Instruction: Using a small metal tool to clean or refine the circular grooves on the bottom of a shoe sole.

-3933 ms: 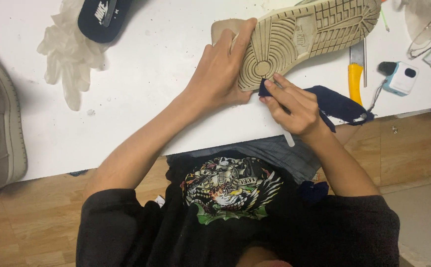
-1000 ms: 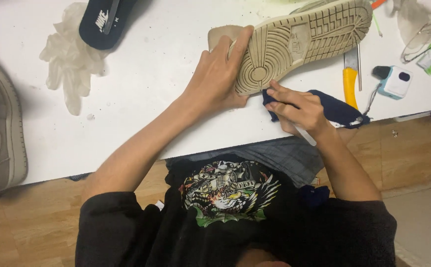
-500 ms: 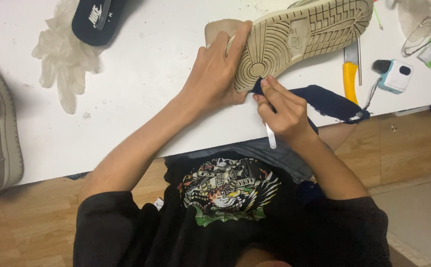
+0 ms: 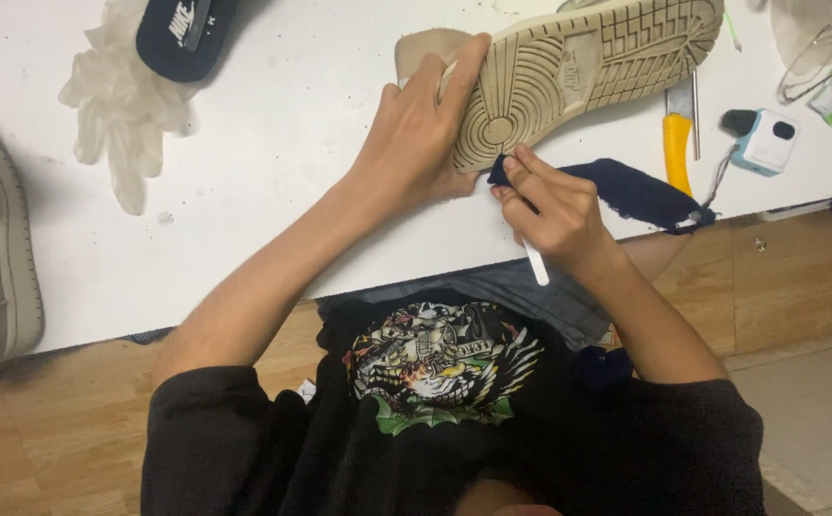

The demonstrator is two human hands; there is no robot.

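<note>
Scrubbing the sole: left hand gripping shoe, right hand pinching white-handled tool, cloth beside. Next, probably working along tread.

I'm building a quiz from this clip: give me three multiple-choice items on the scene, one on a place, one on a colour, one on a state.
1. Where does the glove lie?
A. on the white table, upper left
B. on the wooden floor
C. under the shoe

2. What colour is the utility knife handle?
A. red
B. yellow
C. green

3. How is the shoe turned?
A. upright on its sole
B. sole facing the camera
C. hidden in a box

Answers:
1 A, it rests on the table beside a dark insole.
2 B, the handle by the shoe's heel is yellow.
3 B, the tan tread shows while the left hand steadies it and the right hand presses a dark cloth to it.
</note>
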